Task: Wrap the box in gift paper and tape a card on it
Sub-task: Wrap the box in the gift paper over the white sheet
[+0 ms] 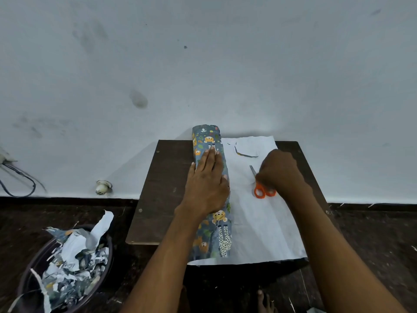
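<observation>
On the small dark table (pixel 162 199), the left hand (pixel 206 184) presses flat-fingered on the rolled gift paper (pixel 212 233), while the right hand (pixel 279 172) curls around orange-handled scissors (pixel 261 188) on its unrolled white underside.

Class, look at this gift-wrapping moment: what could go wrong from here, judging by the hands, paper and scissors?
1. The left hand only presses flat on the rolled gift paper; if lifted, the roll may spring open.
2. The right hand reaches the scissors lying on the unrolled sheet; they might snag or tear it.
</observation>
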A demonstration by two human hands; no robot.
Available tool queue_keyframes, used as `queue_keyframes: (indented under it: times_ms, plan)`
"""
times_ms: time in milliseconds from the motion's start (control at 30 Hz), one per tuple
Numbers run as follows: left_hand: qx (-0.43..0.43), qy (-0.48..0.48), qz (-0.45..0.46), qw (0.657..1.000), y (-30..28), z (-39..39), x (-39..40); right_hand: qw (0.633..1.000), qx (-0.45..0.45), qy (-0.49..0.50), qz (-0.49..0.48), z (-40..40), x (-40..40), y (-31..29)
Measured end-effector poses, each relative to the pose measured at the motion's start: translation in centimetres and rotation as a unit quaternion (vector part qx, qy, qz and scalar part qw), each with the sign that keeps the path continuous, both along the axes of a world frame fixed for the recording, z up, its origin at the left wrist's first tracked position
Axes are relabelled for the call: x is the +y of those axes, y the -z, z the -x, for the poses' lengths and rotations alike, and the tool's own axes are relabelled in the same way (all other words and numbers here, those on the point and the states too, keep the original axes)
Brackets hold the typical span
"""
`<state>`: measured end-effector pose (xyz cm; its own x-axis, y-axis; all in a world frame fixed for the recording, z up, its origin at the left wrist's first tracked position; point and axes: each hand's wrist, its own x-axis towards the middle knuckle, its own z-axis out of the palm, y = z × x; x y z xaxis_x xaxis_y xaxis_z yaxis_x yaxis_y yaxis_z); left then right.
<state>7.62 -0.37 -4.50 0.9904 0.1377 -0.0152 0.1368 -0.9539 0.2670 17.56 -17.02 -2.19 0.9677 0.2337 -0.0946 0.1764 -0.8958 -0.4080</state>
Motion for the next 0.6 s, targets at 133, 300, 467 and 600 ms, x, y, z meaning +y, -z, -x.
queue_keyframes:
  times_ms: [133,300,467,600]
  plan:
    - [0.006,0.001,-0.005,1.0,0.1,0.1,0.0,0.993,-0.081,-0.028,-0.08,-2.4,2.9,1.1]
    - [0.007,0.002,-0.026,1.0,0.1,0.0,0.0,0.992,-0.116,-0.04,0.001,-3.2,5.7,4.0]
    - [0.005,0.005,-0.037,0.999,0.2,0.0,0.2,0.992,-0.124,-0.017,-0.03,-3.6,5.5,4.8]
    - [-0.003,0.002,-0.022,1.0,0.2,0.1,0.1,0.985,-0.138,0.028,-0.103,-3.8,3.4,4.7]
